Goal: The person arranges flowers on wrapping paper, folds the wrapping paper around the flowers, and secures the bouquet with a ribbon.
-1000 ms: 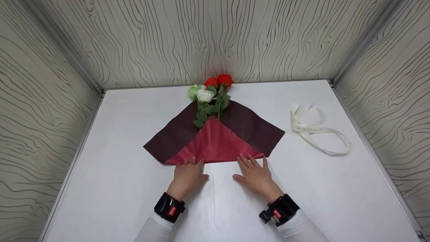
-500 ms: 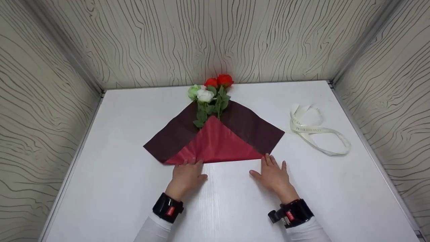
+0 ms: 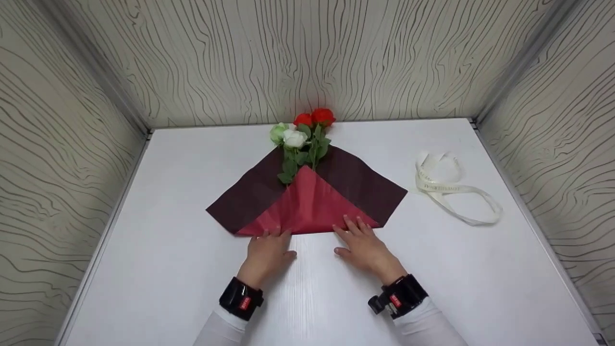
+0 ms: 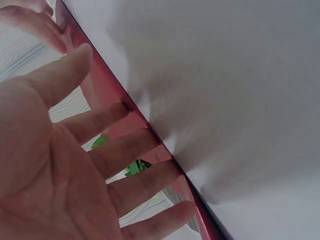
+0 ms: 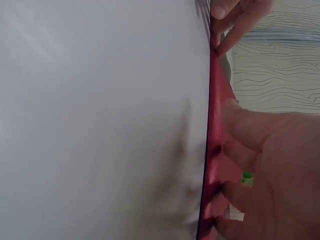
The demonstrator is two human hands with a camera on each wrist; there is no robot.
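A sheet of wrapping paper lies on the table, its dark maroon side (image 3: 358, 180) facing up and a crimson flap (image 3: 307, 206) folded up into a triangle. Red, white and green artificial roses (image 3: 294, 138) lie on it, their lower stems hidden beneath the flap. My left hand (image 3: 269, 252) rests with its fingertips on the left part of the folded edge. On the right part of that edge, the spread fingers of my right hand (image 3: 365, 250) press the crimson paper. In both wrist views the fingertips touch the crease (image 4: 150, 125) from above, with nothing gripped.
A cream printed ribbon (image 3: 442, 187) lies loosely looped on the right of the white table (image 3: 168, 168). Panels with a wood-grain line pattern (image 3: 307, 57) stand behind the table and at both sides. Black camera bands (image 3: 241, 298) sit on the wrists.
My right hand slid right along the fold to the paper's right end, then came back left onto the crimson flap. The left hand stays nearly in place.
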